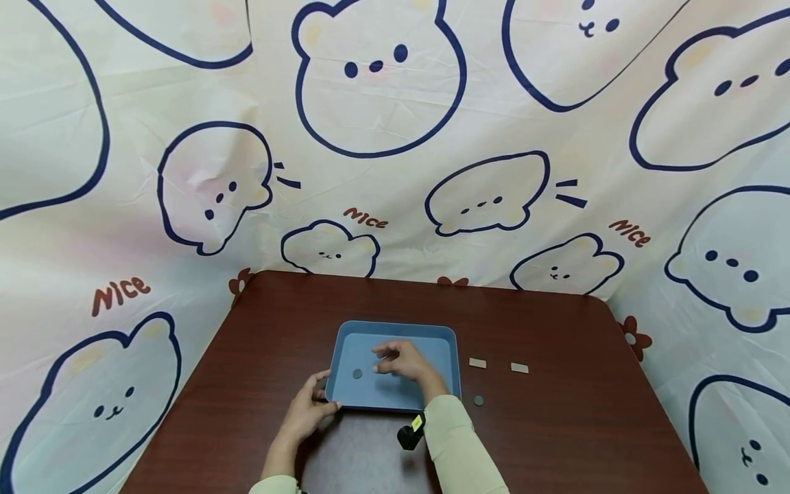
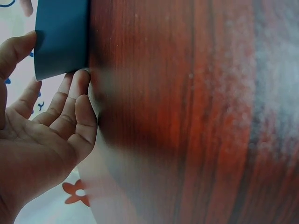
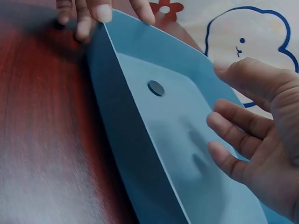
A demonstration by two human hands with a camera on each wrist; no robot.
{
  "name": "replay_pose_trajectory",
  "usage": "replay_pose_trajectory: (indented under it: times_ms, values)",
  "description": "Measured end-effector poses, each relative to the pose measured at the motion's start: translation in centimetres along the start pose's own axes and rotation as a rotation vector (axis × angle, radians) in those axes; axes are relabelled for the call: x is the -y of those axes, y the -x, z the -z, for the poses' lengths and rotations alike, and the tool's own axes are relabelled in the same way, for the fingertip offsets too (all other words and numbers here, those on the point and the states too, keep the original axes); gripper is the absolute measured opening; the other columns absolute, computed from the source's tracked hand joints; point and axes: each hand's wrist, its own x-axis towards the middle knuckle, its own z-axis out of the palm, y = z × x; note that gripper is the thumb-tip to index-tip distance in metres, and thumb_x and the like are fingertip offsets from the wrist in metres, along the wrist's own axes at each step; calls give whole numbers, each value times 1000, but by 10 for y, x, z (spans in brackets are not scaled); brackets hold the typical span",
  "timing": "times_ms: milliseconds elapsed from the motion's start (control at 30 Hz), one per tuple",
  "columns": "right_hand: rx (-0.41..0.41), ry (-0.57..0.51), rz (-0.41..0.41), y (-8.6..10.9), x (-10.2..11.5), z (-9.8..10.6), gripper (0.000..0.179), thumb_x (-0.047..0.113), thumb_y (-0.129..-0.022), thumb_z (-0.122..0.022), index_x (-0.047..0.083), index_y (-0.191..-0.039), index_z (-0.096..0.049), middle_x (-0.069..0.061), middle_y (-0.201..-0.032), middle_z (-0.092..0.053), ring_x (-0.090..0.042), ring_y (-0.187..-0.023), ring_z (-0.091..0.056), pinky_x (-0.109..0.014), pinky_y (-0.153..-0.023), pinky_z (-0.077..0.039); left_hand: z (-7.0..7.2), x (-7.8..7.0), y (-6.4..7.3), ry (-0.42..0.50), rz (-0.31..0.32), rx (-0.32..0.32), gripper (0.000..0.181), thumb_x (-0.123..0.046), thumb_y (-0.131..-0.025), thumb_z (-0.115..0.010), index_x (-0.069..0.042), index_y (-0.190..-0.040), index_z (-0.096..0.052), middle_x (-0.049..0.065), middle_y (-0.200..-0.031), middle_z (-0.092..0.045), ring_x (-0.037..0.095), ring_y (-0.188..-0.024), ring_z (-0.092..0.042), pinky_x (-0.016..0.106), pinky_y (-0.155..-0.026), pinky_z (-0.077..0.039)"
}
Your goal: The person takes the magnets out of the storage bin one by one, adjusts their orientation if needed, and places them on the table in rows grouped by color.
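A blue rectangular tray (image 1: 395, 398) lies on the dark red-brown table. My left hand (image 1: 306, 409) grips its near left corner; in the left wrist view the thumb is against one wall of the tray (image 2: 63, 42) and fingertips are at the lower edge. Over the tray hovers my right hand (image 1: 401, 360), its fingers loosely bent and apart, with nothing between them. Inside the tray, left of that hand, rests a small dark grey round disc (image 1: 357, 374). The right wrist view shows the same disc (image 3: 156, 88) flat on the tray floor, near the left hand's end.
Right of the tray, a second grey disc (image 1: 478, 401) lies on the table (image 1: 574, 432). Behind it are two small pale rectangular pieces (image 1: 478, 363), side by side. A cloth with cartoon bears (image 1: 376, 103) hangs behind and beside the table.
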Motion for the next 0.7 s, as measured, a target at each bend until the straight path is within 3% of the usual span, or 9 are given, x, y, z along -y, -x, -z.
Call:
replay_pose_trajectory:
  times_ms: [233, 467, 700]
  values:
    - [2, 30, -5, -19, -15, -16, 35, 7, -77, -75, -2, -110, -67, -16, -100, -63, -15, -82, -56, -30, -67, -46, 0, 1, -2, 8, -2, -3, 65, -6, -77, -74, -6, -135, -44, 16, -94, -57, 19, -70, -58, 35, -58, -43]
    - [36, 48, -68, -22, -15, -29, 34, 8, -76, -76, 2, -109, -68, -8, -96, -64, -13, -82, -56, -30, -68, -46, -1, 1, -1, 26, 0, 8, 65, -6, -77, -74, -7, -135, -44, 14, -92, -56, 19, -68, -57, 35, -58, -42]
    - [19, 146, -83, -24, -15, -39, 32, 3, -73, -77, 4, -105, -70, -5, -96, -65, -15, -84, -57, -30, -68, -47, -1, 2, -2, 28, 5, 11, 65, -6, -77, -74, -7, -135, -44, 13, -90, -57, 19, -68, -57, 34, -58, -43]
